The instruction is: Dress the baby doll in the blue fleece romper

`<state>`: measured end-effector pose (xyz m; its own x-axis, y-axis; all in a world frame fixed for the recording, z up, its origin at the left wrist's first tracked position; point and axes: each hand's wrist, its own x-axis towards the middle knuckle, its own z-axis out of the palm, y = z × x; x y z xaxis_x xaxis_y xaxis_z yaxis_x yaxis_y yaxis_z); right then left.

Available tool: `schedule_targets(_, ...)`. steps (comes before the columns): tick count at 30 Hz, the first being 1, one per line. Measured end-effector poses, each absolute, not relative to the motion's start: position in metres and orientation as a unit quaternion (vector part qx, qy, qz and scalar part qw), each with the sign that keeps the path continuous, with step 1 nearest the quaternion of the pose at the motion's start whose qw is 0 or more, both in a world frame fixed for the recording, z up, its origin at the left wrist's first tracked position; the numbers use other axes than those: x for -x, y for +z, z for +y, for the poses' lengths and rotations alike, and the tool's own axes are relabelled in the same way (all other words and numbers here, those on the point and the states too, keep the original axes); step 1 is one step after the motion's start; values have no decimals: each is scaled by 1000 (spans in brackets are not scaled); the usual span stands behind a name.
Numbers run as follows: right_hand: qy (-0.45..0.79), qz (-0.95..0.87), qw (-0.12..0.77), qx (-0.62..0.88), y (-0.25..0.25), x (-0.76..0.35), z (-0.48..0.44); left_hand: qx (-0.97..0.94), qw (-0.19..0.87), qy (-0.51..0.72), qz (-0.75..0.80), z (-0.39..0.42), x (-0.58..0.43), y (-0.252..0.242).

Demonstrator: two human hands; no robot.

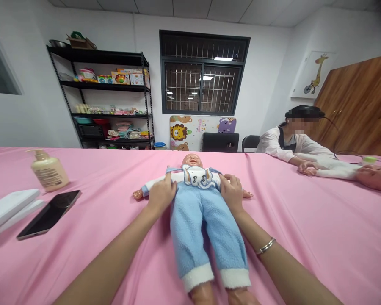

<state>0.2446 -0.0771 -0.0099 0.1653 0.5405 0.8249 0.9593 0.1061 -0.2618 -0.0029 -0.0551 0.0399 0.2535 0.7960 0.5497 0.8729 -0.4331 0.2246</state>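
A baby doll [200, 212] lies on its back on the pink table cover [305, 237], head away from me. It wears fluffy light-blue trousers and a white top with an elephant bib [197, 176]. My left hand [161, 194] rests against the doll's side at the waist, fingers curled around it. My right hand [231, 192] presses the other side of the waist, fingers wrapped on the cloth; a thin bracelet sits on that wrist.
At left stand a pump bottle of lotion [48, 170], a dark phone [49, 214] and a white flat box [9, 207]. Another person [294, 144] sits at the far right, handling a second doll [352, 171]. A black shelf [108, 99] and chairs stand behind.
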Motion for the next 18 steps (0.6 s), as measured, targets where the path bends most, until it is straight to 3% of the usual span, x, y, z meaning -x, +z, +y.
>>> schedule_targets(3,-145,-610,385,678,-23,-248,-69,773,-122,-368,-503,-58,-6,30)
schedule_targets(5,-70,-619,385,681,-27,-255,-66,755,-189,-441,-448,-57,-10,23)
schedule_targets(8,-34,-576,466,671,-15,-266,-69,730,-192,-522,-398,-54,-14,15)
schedule_targets(11,-75,-490,559,665,23,-263,-75,723,-167,-540,-398,-54,-17,11)
schedule_targets(13,-82,-528,574,620,55,-244,-75,720,-167,-537,-406,-56,-18,9)
schedule_targets(16,-64,-634,508,579,96,-185,-67,714,-182,-537,-411,-59,-20,9)
schedule_targets(18,-61,-739,362,565,108,-136,-59,711,-204,-535,-408,-59,-20,10)
